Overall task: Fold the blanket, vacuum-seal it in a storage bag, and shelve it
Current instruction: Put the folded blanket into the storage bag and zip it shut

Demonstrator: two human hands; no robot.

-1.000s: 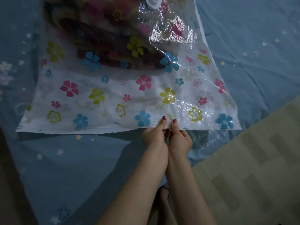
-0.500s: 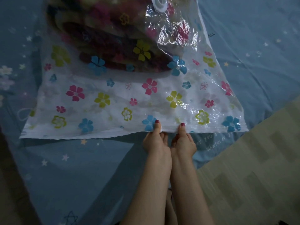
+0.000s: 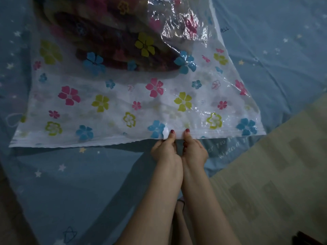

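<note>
Clear plastic storage bag w/ pink, blue & yellow-green flower print lies flat on a blue bed sheet dotted w/ small stars, its open mouth edge facing the person near the sheet's front edge. Folded blanket, dark w/ reddish patches, sits inside the bag's far half; near half of the bag is flat, no blanket under it. Left hand & right hand are side by side, close together, about mid-way along the bag's near edge, toward its right half. Each hand pinches the zip strip, thumb on top w/ a red nail showing, other fingers curled underneath. Small white slider clip sits on the strip just left of the left thumb, touching it. Strip to the left of the clip looks wavy & loose; to the right it looks flatter, tho can't tell if sealed. Bag's right corner reaches close to the sheet's right edge. Beige patterned floor shows beyond that edge, lower right.
</note>
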